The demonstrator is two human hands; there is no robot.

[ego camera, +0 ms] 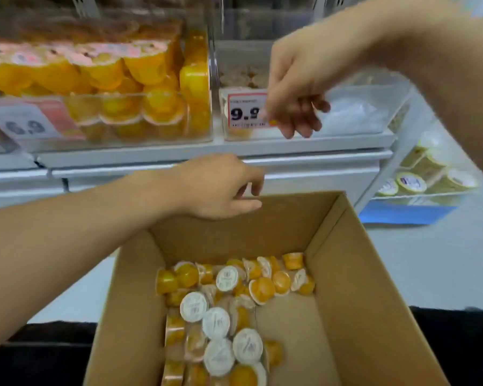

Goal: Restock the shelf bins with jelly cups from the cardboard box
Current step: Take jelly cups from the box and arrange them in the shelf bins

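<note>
An open cardboard box (368,288) stands below me with several orange jelly cups (221,316) with white lids lying on its bottom. My left hand (218,188) hovers over the box's far rim, fingers loosely curled, holding nothing. My right hand (293,90) hangs in front of a clear shelf bin (368,107) with a red-edged "9.9" price tag (244,110); its fingers point down and are relaxed, with nothing visibly held. To the left, another clear bin (101,87) is packed with orange jelly cups.
A white shelf ledge (179,160) runs under the bins. A "6.9" price tag (25,125) hangs on the left bin. At the right, a lower bin (427,179) holds pale cups with printed lids. A black surface (457,344) lies beneath the box.
</note>
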